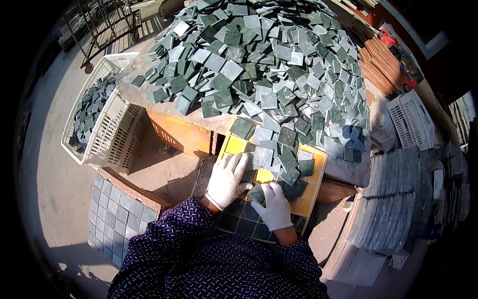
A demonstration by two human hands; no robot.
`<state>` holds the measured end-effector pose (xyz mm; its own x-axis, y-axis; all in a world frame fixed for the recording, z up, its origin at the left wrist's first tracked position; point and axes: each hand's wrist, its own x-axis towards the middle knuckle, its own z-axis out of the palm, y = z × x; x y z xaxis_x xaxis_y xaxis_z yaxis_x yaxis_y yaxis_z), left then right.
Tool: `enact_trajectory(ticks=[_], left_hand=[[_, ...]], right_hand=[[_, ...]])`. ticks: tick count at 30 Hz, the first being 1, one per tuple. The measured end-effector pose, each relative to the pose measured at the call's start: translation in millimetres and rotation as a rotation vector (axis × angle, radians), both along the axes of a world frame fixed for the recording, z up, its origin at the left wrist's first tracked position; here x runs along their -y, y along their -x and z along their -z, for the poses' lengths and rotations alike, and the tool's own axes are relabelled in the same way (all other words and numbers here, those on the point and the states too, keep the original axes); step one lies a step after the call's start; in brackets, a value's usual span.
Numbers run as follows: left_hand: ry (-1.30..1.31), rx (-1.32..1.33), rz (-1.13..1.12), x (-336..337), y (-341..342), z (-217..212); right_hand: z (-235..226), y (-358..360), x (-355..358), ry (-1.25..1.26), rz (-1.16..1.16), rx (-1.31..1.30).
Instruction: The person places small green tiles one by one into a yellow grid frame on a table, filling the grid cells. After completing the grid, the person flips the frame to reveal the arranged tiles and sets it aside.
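A yellow grid tray (308, 192) lies in front of me, its near rows filled with square dark green stone tiles (245, 212). Loose tiles spill over the tray's far half. My left hand (226, 182), in a white glove, rests on the tray's left side with its fingers stretched out, their tips against the loose tiles. In a white glove too, my right hand (274, 207) has its thumb and fingers around a green stone tile (256, 193) just above the filled rows. The left thumb's tip is close to that same tile.
A big heap of green tiles (234, 74) covers the table beyond the tray. At the left stands a white plastic basket (107, 112) of tiles, with a panel of laid tiles (117, 212) nearer me. Stacked tile sheets (386, 199) and a white crate (411, 119) are at the right.
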<state>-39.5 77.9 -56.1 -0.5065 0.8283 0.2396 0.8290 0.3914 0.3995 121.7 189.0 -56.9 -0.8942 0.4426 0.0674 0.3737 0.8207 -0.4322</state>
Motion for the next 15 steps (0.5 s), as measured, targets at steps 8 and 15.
enact_trajectory(ticks=[8,15], left_hand=[[-0.148,0.408,0.063,34.0,-1.7,-32.1],[-0.403,1.578,-0.284,108.9,19.2,-15.0]], right_hand=[[-16.2,-2.4,8.3,0.263,-0.029,-0.226],[-29.4,42.9,-15.2,0.08,-0.166,-0.166]])
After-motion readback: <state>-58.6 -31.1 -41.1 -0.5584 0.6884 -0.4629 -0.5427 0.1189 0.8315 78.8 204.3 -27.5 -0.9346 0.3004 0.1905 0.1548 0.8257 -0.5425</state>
